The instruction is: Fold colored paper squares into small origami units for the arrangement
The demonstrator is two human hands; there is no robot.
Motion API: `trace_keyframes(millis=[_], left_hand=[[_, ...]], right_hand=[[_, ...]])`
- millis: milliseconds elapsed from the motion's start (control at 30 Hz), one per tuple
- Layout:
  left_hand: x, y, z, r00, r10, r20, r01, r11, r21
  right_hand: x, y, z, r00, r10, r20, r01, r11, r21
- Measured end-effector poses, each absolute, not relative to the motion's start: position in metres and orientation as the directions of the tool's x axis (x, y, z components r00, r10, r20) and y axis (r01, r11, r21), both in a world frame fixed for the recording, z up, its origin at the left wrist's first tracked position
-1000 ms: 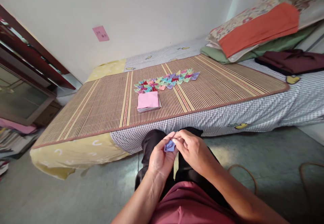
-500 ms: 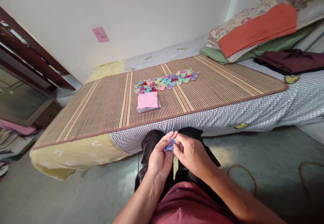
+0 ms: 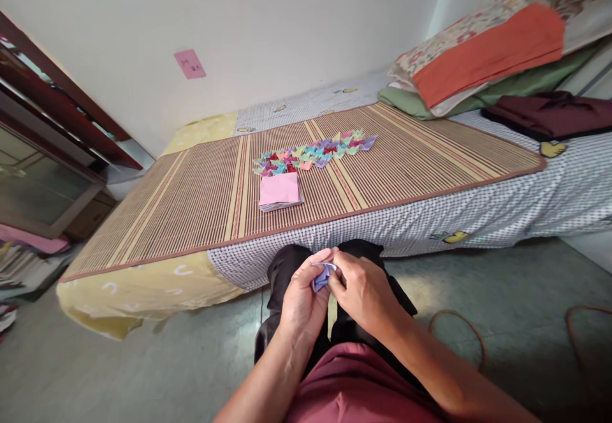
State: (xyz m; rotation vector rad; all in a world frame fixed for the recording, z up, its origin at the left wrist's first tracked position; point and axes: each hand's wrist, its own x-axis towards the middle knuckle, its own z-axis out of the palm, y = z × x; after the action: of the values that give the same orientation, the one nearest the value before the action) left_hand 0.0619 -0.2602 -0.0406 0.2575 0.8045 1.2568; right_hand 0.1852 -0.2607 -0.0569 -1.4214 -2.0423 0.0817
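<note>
Above my lap, a small folded piece of blue-violet paper [image 3: 323, 277] sits between my two hands. My left hand [image 3: 303, 298] is closed on its left side, thumb on top and palm turned up. From the other side my right hand [image 3: 358, 286] pinches the paper's right edge with thumb and fingers. On the bed mat beyond stands a stack of paper sheets [image 3: 280, 191] with a pink one on top. Behind that stack, several small folded paper pieces [image 3: 315, 152] in many colours lie in rows.
A striped bamboo mat [image 3: 201, 200] covers the bed, over a checked sheet [image 3: 421, 222]. Folded bedding [image 3: 492, 53] and a dark maroon cloth [image 3: 554, 115] lie at the right. A pink note [image 3: 190, 64] is on the wall. A brown cord [image 3: 461, 321] loops on the floor.
The blue-violet paper has opened out and tilted more upright between my hands, showing more folds. Both hands stay in nearly the same place.
</note>
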Motion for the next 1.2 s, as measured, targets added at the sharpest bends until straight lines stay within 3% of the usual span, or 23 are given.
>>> trace_keyframes(millis=[200,300,500,733,1000,1200], left_hand=[[0.063,-0.259,-0.042,0.094,0.917,-0.387,-0.717,0.332,0.613],[0.061,-0.257,-0.039,0.100,0.893,-0.439,-0.742,0.361,0.565],[0.055,-0.253,-0.036,0.157,0.863,-0.480,-0.778,0.408,0.478],[0.054,-0.252,-0.041,0.183,0.856,-0.483,-0.794,0.419,0.442],[0.052,-0.252,-0.039,0.255,0.835,-0.488,-0.760,0.485,0.433],[0.040,-0.253,-0.050,0.206,0.836,-0.509,-0.683,0.496,0.536]], right_hand=[[0.185,-0.261,-0.056,-0.219,0.851,0.477,0.819,0.426,-0.385],[0.188,-0.262,-0.050,-0.208,0.843,0.496,0.807,0.434,-0.400],[0.193,-0.265,-0.038,-0.315,0.742,0.591,0.708,0.599,-0.375],[0.194,-0.264,-0.032,-0.373,0.754,0.540,0.693,0.614,-0.379],[0.193,-0.263,-0.033,-0.453,0.735,0.505,0.708,0.641,-0.298],[0.201,-0.258,-0.031,-0.315,0.746,0.587,0.634,0.626,-0.455]])
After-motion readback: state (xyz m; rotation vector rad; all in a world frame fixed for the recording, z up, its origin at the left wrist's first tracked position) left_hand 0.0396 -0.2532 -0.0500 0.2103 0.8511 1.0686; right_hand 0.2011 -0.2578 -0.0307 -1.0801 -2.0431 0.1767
